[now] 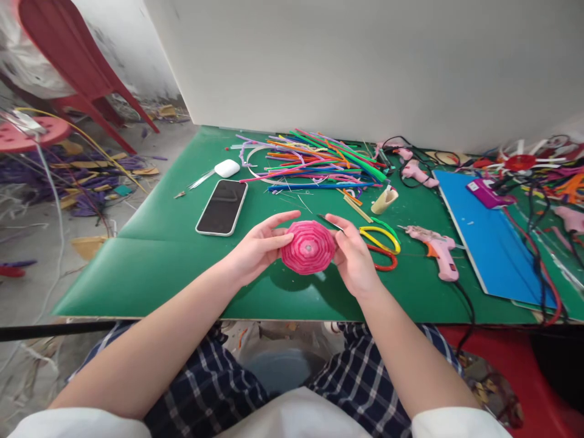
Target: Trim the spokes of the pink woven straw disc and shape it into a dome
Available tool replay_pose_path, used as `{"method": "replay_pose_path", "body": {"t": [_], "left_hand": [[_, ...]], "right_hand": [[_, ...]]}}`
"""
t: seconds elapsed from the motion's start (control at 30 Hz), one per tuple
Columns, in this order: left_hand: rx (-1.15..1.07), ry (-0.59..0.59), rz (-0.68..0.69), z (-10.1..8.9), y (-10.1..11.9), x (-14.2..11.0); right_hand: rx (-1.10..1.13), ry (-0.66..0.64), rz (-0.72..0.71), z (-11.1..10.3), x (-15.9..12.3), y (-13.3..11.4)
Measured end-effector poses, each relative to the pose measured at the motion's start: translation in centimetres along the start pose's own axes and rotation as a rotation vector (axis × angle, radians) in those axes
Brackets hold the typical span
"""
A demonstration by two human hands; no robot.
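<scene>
A round pink woven disc (308, 246) with a small grey centre is held above the green table (159, 255) between both my hands. My left hand (260, 246) grips its left rim, fingers curled round it and one finger stretched over the top. My right hand (351, 255) pinches its right rim. A thin dark strand (329, 222) pokes out past my right fingers. Just right of my right hand lie scissors with yellow, green and red handles (381, 243).
A phone (222, 207) and a white earbud case (227, 168) lie at the left. A heap of coloured strips (314, 161) fills the back. Pink glue guns (435, 246), a beige tape roll (384, 199), a blue board (488, 240) and cables sit at the right.
</scene>
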State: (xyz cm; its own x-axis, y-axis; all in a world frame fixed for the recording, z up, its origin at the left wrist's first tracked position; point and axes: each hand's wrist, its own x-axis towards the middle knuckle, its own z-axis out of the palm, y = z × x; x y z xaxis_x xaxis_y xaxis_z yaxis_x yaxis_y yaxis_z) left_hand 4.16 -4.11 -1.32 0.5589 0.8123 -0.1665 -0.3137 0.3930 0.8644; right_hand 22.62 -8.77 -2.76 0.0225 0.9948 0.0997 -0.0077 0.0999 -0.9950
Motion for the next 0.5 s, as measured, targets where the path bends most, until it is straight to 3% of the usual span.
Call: {"method": "replay_pose_path", "body": {"t": [0.1,0.23,0.5], "left_hand": [[0.021,0.012,0.006,0.00,-0.22,0.03],[0.011,0.013,-0.019,0.05,-0.47,0.06],[0.043,-0.097,-0.015,-0.04,-0.95,0.20]], "right_hand": [[0.078,0.009,0.125,0.44,-0.17,-0.23],[0.125,0.009,0.152,0.65,-0.24,-0.25],[0.269,0.051,0.183,0.53,0.04,0.12]]}}
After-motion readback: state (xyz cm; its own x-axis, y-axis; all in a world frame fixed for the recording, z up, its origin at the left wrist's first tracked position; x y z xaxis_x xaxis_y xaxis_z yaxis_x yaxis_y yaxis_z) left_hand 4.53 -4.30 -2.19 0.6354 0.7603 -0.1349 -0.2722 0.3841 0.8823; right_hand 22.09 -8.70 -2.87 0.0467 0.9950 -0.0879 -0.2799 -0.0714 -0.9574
